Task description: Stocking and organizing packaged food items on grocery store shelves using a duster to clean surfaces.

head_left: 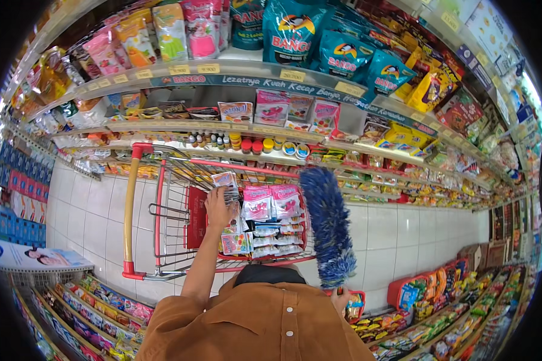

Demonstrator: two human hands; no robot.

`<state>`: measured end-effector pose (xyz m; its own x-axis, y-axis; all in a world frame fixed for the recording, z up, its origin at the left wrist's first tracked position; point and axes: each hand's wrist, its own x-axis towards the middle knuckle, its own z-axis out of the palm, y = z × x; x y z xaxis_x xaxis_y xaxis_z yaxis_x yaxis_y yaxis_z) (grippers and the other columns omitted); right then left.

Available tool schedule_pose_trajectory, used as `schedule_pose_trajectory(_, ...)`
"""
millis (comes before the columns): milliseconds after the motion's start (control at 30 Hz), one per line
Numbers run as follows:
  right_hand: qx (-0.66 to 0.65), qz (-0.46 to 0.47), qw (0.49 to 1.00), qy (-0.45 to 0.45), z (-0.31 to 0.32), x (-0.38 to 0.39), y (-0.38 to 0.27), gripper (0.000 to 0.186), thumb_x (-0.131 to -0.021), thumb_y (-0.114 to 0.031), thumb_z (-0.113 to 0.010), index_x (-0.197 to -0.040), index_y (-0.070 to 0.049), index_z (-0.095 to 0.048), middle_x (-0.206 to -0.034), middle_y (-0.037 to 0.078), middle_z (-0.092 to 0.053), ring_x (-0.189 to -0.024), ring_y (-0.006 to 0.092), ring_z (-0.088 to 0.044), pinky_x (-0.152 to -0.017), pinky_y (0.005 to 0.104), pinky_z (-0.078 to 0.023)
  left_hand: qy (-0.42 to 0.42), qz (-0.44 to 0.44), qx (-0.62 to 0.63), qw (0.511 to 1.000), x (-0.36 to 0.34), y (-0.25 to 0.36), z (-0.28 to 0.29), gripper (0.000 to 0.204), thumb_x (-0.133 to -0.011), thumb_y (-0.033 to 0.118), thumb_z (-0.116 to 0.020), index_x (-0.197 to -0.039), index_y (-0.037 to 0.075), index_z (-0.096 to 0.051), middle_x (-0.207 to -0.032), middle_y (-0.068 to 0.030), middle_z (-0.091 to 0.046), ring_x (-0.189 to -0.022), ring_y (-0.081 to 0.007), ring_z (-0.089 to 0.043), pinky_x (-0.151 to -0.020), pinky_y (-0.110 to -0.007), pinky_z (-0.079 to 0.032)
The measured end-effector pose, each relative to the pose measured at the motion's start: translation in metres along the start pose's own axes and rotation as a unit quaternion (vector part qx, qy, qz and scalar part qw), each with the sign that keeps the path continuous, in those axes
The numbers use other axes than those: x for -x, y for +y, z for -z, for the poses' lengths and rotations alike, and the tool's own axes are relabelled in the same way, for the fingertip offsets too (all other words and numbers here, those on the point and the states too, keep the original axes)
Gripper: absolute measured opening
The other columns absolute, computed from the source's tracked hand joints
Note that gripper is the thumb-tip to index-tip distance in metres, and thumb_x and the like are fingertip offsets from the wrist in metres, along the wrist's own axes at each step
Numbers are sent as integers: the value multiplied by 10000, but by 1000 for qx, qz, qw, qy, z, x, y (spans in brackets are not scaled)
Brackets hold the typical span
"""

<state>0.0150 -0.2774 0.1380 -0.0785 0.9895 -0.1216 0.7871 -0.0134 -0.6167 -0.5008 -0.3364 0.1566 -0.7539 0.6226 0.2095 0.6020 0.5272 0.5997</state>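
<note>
Cart (196, 219): wire basket with red rails and a red panel, left of centre in the frame, its tan handle (132, 210) toward the left
Left hand (218, 206): reaches into the cart, fingers bent against a pale packet (225, 180) near the basket's far side (whether they are clamped on it or merely touching, I cannot tell)
Right hand (339, 297): lower right of centre, partly hidden by the shirt, fingers closed round the lower end of the duster
Duster (327, 219): blue and fluffy, upright in the frame, just right of the cart
Pink packets (257, 203): side by side in the cart, right of the left hand, above rows of white packets (277, 242)
Shelf goods: teal pouches (292, 30) at the top centre, red-lidded jars (257, 147) below them
Shirt (283, 322): brown, buttoned, bottom centre
</note>
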Motion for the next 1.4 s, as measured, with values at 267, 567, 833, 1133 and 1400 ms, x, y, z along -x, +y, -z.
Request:
schedule_pose_trajectory(267,-67,-85,987,123,-10,65,29,248,-819,-158,-670,-937,59,-657,-760,130,-650,-692,197,-595,-681,344,-481,-39,-68,-39,996,-37,-37,-6,436,-729,61,-714,-1128,82,-540,-1293,-120,-503,-1226,-369,-437,-971,-475,-402)
schedule_pose_trajectory(567,-14,-194,979,66,-20,53,41,361,-781,-236,-728,-1013,36,-682,-922,205,-670,-805,279,-627,-761,364,-486,-62,-46,49,996,-59,-47,-1,398,-781,23,-671,-1152,50,-529,-1149,-162,-605,-1118,-368,-536,-945,-424,-446)
schedule_pose_trajectory(833,-51,-88,994,49,-14,11,63,317,-798,-177,-698,-1011,55,-667,-882,181,-681,-785,242,-631,-743,357,-486,-84,8,-64,994,-59,-63,-7,305,-787,119,-710,-1085,149,-652,-1169,-134,-614,-1115,-342,-541,-932,-422,-470)
schedule_pose_trajectory(1133,-154,-100,983,13,-5,-7,28,229,-804,-141,-684,-891,69,-653,-700,104,-641,-636,142,-571,-623,317,-473,-36,-51,-67,996,-54,-43,7,208,-781,121,-716,-987,95,-699,-999,-123,-653,-994,-320,-574,-827,-415,-486)
schedule_pose_trajectory(1400,-123,-32,992,24,-19,-33,28,229,-784,-160,-691,-764,50,-605,-597,109,-569,-549,136,-476,-540,341,-420,49,88,367,925,-47,-35,15,109,-907,102,-641,-837,23,-617,-808,-39,-646,-761,-130,-593,-696,-256,-460)
